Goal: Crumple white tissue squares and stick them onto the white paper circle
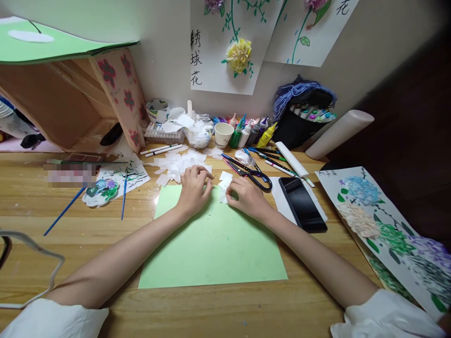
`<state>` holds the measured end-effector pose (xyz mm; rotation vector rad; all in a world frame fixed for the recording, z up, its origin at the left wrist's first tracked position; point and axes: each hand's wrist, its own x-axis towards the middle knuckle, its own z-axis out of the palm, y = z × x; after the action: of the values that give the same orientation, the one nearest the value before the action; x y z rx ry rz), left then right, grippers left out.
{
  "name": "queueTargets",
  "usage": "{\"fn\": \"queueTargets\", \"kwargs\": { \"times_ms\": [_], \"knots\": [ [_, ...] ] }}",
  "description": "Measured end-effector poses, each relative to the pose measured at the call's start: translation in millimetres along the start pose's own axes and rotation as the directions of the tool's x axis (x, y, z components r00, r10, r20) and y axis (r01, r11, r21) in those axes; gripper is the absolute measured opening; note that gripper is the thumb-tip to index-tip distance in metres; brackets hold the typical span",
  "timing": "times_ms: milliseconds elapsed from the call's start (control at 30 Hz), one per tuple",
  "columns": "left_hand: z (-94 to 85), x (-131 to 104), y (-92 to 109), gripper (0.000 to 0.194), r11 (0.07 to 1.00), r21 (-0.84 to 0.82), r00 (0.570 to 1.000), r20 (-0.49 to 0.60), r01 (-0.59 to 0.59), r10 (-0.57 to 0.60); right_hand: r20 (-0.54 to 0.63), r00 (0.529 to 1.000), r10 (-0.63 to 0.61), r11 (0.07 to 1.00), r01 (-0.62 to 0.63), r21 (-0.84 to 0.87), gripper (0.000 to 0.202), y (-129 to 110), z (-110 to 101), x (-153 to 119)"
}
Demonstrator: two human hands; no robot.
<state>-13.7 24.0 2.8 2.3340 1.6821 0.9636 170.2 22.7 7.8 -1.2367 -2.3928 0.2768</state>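
A green sheet (214, 244) lies flat on the wooden table. My left hand (195, 188) is over its top edge, beside the heap of white paper pieces (179, 164), with fingers bent; whatever they may hold is hidden. To the right, my right hand (243, 195) pinches a small white paper piece (223, 195) at the sheet's top edge. Another white piece (226, 177) lies just above that one. Black-handled scissors (252, 176) rest just beyond my right hand.
Behind the hands stand a paper cup (223, 134), paint bottles (244, 135) and a bowl of scraps (198, 136). A black phone (303, 204) and flower pictures (391, 234) lie right. Brushes (124, 197) and a palette (102, 191) lie left, below a cardboard box (121, 98).
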Motion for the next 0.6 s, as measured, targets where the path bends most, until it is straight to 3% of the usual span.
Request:
{"fn": "queueTargets", "kwargs": {
  "times_ms": [133,300,600],
  "knots": [
    [-0.8,0.3,-1.0,0.014,0.998,-0.032,0.997,0.053,-0.049,0.05,0.089,0.996,0.009,0.998,-0.014,0.06,0.007,3.4,-8.2,2.1],
    [-0.5,0.5,-0.9,0.014,0.998,-0.039,0.997,0.059,-0.042,0.044,0.199,0.977,-0.072,0.993,0.052,0.106,0.005,7.9,-20.9,2.4],
    [-1.9,0.4,-0.4,0.013,0.998,-0.032,0.996,0.066,-0.06,0.062,0.089,0.986,-0.143,0.989,0.145,-0.018,0.011,8.2,-8.6,2.4]
  ]
}}
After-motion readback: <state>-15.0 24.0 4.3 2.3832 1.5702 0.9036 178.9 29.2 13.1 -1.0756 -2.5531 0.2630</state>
